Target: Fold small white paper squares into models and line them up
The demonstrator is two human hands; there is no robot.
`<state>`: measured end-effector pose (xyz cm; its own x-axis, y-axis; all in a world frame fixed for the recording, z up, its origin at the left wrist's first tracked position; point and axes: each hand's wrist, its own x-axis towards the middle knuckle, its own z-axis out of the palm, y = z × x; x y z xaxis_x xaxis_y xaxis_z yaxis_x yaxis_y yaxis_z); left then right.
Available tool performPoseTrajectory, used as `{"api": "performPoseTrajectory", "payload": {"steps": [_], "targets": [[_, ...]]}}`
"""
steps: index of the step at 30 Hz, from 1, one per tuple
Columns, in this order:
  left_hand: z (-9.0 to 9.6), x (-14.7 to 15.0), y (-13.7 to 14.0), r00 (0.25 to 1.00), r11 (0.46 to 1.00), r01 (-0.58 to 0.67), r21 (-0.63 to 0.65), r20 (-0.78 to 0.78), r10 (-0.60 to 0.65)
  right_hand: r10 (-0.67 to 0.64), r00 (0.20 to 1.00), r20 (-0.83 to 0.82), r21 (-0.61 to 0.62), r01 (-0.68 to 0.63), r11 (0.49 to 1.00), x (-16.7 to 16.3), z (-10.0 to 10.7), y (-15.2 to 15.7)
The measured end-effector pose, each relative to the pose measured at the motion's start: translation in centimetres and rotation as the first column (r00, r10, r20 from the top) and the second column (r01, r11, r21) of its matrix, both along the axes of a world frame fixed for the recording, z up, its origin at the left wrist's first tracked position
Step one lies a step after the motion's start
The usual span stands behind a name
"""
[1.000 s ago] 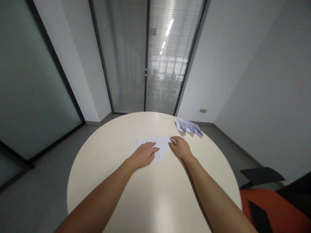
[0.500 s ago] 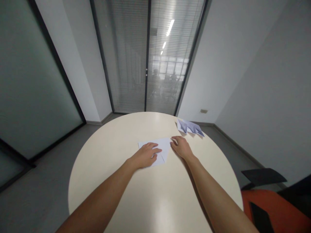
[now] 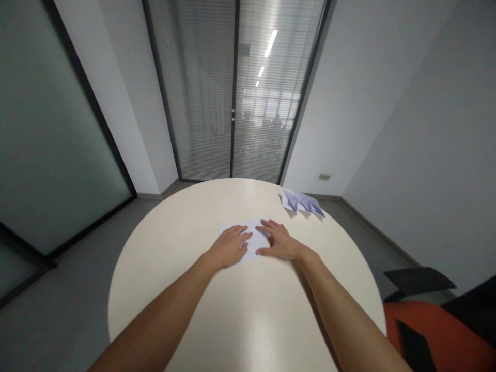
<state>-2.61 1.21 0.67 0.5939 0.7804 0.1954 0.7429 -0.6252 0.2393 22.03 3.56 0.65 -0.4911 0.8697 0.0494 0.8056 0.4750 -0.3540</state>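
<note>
A sheet of white paper (image 3: 251,247) lies flat on the round cream table (image 3: 186,217), partly covered by both hands. My left hand (image 3: 230,245) rests on its left part with the fingers spread. Over the right part is my right hand (image 3: 277,240), its fingers stretched out toward the left and the thumb apart below them. Neither hand grips anything. Farther back, near the table's right rear edge, stand folded white paper pieces (image 3: 302,202) with bluish shaded faces.
An orange chair (image 3: 430,330) with black armrests stands at the table's right side. Behind the table are glass panels with blinds (image 3: 209,129), and a white wall (image 3: 372,103) rises on the right. A frosted glass panel (image 3: 46,129) is on the left.
My right hand has moved left from the paper's right edge onto the sheet, and its fingers have spread. My left hand stays on the paper, shifted slightly left with it.
</note>
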Motion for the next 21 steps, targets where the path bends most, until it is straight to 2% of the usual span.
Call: {"api": "performPoseTrajectory", "payload": {"steps": [5, 10, 13, 17, 21], "targets": [[-0.29, 0.08, 0.17, 0.999, 0.998, -0.053, 0.016, -0.005, 0.053, -0.02, 0.999, 0.042, -0.06, 0.022, 0.998, -0.19, 0.42, -0.4], [-0.38, -0.07, 0.24, 1.0, 0.999, -0.028, 0.026, -0.007, 0.028, -0.149, 0.986, 0.078, -0.01, 0.151, 0.989, -0.14, 0.41, -0.36], [-0.4, -0.11, 0.25, 0.999, 0.999, -0.026, 0.031, -0.018, 0.027, -0.178, 0.98, 0.095, -0.009, 0.179, 0.984, -0.06, 0.42, -0.3], [-0.46, 0.09, 0.24, 0.999, 0.998, -0.045, 0.032, -0.018, 0.046, -0.173, 0.979, 0.108, -0.011, 0.175, 0.985, -0.27, 0.51, -0.45], [-0.43, 0.4, 0.21, 0.998, 0.998, -0.059, 0.027, -0.009, 0.059, -0.096, 0.988, 0.117, -0.028, 0.1, 0.995, -0.7, 0.53, -0.72]]}}
